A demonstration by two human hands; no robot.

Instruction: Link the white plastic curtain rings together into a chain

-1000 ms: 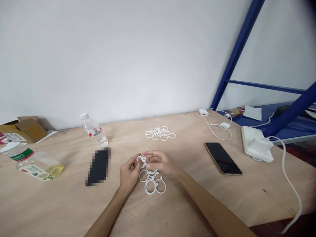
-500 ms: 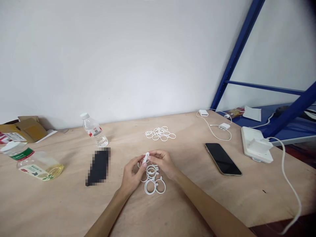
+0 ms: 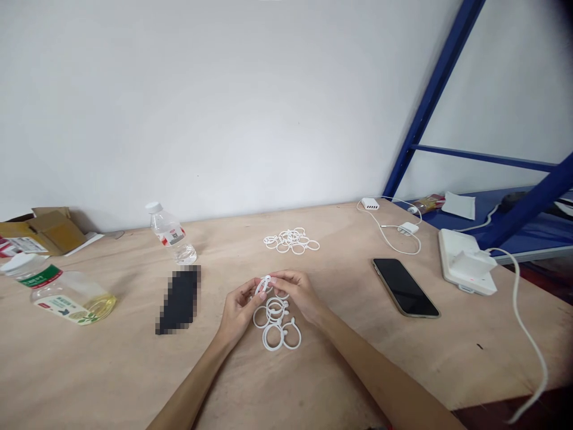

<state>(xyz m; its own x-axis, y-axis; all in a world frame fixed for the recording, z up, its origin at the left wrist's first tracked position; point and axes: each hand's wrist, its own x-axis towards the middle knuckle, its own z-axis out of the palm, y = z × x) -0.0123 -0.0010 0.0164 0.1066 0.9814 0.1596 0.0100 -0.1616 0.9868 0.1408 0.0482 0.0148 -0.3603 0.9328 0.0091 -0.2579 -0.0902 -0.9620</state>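
Showing, in the head view, a held white ring [image 3: 265, 282] at the far end of the near ring cluster [image 3: 279, 322], nearly edge-on, its long axis slanting away rightward. Left of the cluster, the left hand [image 3: 238, 308] pinches it, thumb nearest; far right of the cluster, the inward-turned right hand [image 3: 299, 293] grips its upper end by the fingertips.

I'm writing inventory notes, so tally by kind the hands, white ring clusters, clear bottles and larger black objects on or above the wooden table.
Bare hands, left hand and right hand: 2
Clusters of white plastic rings: 2
Clear plastic bottles with white caps: 2
Black-screened rectangular phone: 1
Pixelated black object, unidentifiable: 1
Total: 8
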